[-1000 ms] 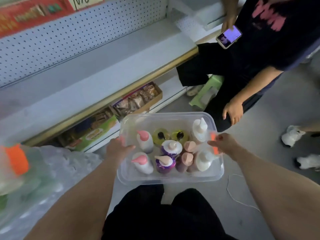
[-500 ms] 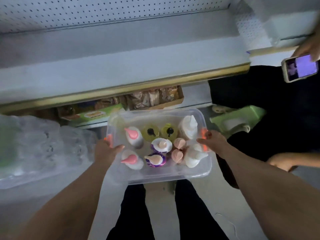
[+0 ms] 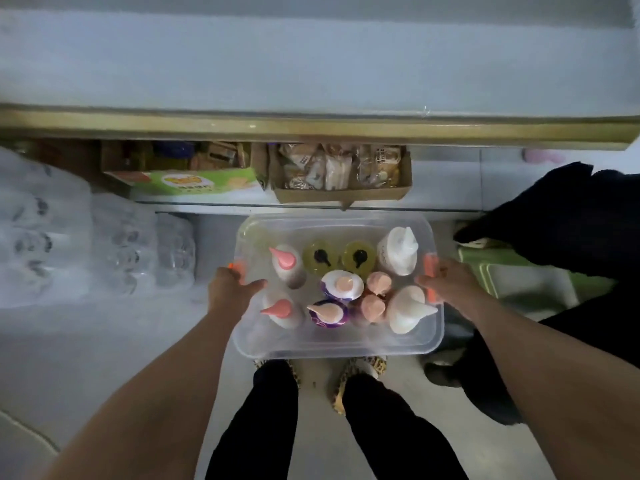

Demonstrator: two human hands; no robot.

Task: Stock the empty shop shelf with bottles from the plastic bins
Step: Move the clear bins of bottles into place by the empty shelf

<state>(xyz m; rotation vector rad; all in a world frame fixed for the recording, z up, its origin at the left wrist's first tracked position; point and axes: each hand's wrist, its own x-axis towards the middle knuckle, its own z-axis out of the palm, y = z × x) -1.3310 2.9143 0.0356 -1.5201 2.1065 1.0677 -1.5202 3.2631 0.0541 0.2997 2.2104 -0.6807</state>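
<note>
A: where's the bin (image 3: 332,342)?
B: carried level over the person's own feet, in front of and below the empty shelf (image 3: 311,64), short of its gold edge strip (image 3: 311,126). none of the bottles (image 3: 341,284) are on the shelf yet
A: hands?
B: left hand (image 3: 230,289) curled over the orange clip (image 3: 239,268) on one short side, right hand (image 3: 450,284) wrapped on the clip at the other. one grip per end, so the load is balanced and the pumps point up, my read
A: contents?
B: ten, packed touching: two pink-pump, two yellow with black pumps, two purple, two pinkish, two big white. tight packing likely stops tipping
A: labels?
B: tops only in view, no bottle label readable. green carton (image 3: 197,181) on the lower shelf has print and a yellow logo, too blurred to read. packets in the cardboard tray (image 3: 341,194) carry text, too small
A: hazards?
B: shrink-wrapped water pack (image 3: 104,251) to the left, another person's legs (image 3: 561,220) and a green stool (image 3: 519,282) to the right. narrow lane; I'd set the bin down before picking
</note>
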